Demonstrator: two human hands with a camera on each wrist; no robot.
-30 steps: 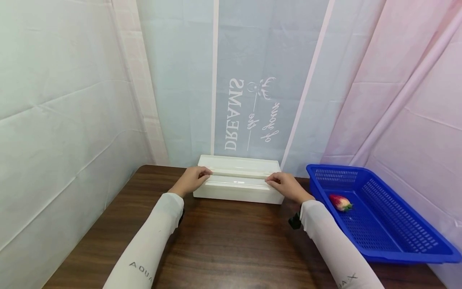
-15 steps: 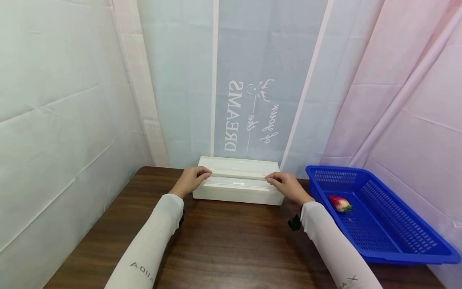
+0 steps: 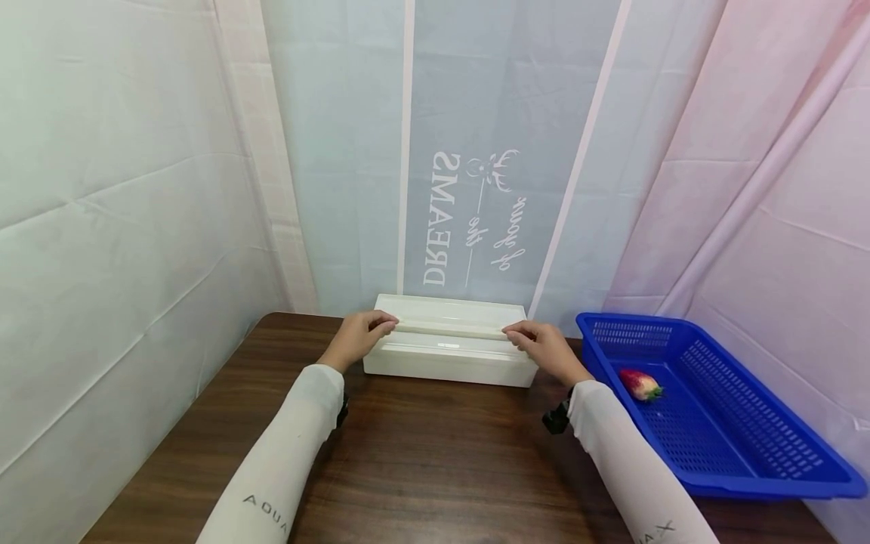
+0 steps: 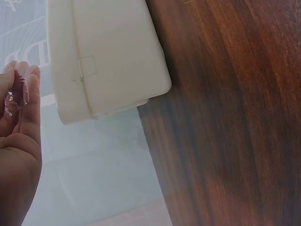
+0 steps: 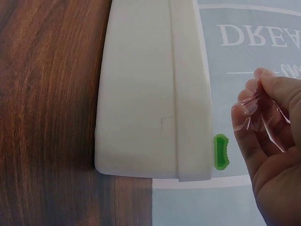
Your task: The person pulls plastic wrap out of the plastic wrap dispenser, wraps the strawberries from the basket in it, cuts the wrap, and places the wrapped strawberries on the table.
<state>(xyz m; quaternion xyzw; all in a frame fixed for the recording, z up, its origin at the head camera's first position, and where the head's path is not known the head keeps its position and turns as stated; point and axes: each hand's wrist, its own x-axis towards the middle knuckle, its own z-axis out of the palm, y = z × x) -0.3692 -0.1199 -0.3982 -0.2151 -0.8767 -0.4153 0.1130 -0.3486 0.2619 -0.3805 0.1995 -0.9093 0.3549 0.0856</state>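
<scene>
Both left hand (image 3: 356, 340) and right hand (image 3: 544, 350) are pinching clear film (image 5: 254, 120) above the nine and three o'clock ends of a box (image 3: 448, 366), which is sitting near the twelve o'clock edge of the surface (image 3: 442, 453). Between three and four o'clock, a basket (image 3: 768, 483) is cradling one fruit (image 3: 640, 384). Drawing out film seems the step in hand; the next move is probably calling for even tension.

The box (image 5: 141, 89) looks smooth plastic, the film (image 5: 255, 121) glossy, the table (image 3: 435, 468) wood-grained

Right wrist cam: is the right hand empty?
No, the right hand pinches a piece of thin clear film.
</scene>
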